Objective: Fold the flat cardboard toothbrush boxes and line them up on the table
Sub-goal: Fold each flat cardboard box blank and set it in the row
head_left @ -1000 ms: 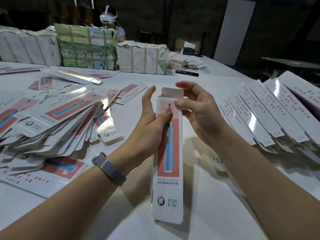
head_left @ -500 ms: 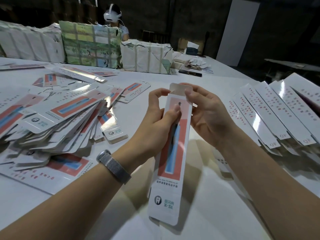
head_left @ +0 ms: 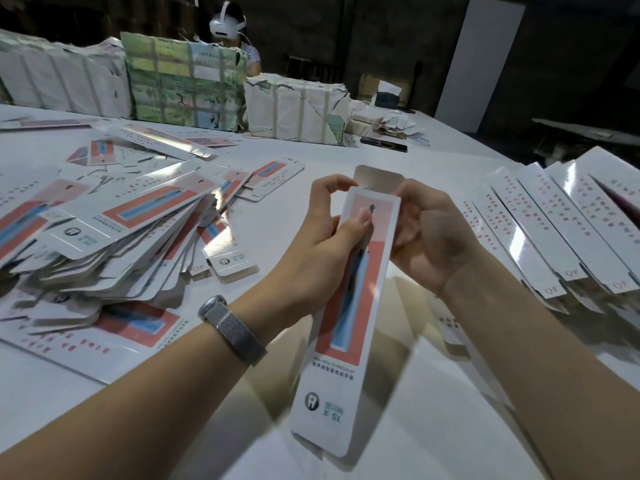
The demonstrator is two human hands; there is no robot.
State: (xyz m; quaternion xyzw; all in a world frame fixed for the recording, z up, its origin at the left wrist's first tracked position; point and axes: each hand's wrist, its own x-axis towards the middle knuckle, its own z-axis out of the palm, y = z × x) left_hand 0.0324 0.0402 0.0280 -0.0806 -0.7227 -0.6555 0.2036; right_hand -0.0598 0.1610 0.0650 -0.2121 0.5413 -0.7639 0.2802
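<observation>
Both hands are on one toothbrush box [head_left: 349,306] here, held up over the white table [head_left: 398,427], its long axis running away from the person, logo end low and near, open end high and far. The left hand [head_left: 322,244] wraps the box's left edge near the top, thumb pressed flat on the printed face, fingers curled round behind. The right hand [head_left: 429,233] cups the opposite edge, fingers bent in behind the box at the top; how they sit back there is hidden. Poking up beyond both grips is the end flap [head_left: 377,176], untucked and standing clear of the box mouth, and that is the relation to watch: the flap lies just past the fingertips of both hands, about equally near to each, so closing it looks like a short reach forward and down. To the left sprawls the pile of flat boxes [head_left: 114,237]; to the right, the row of folded boxes [head_left: 561,220] lies side by side, nearer the right hand, the likely destination.
</observation>
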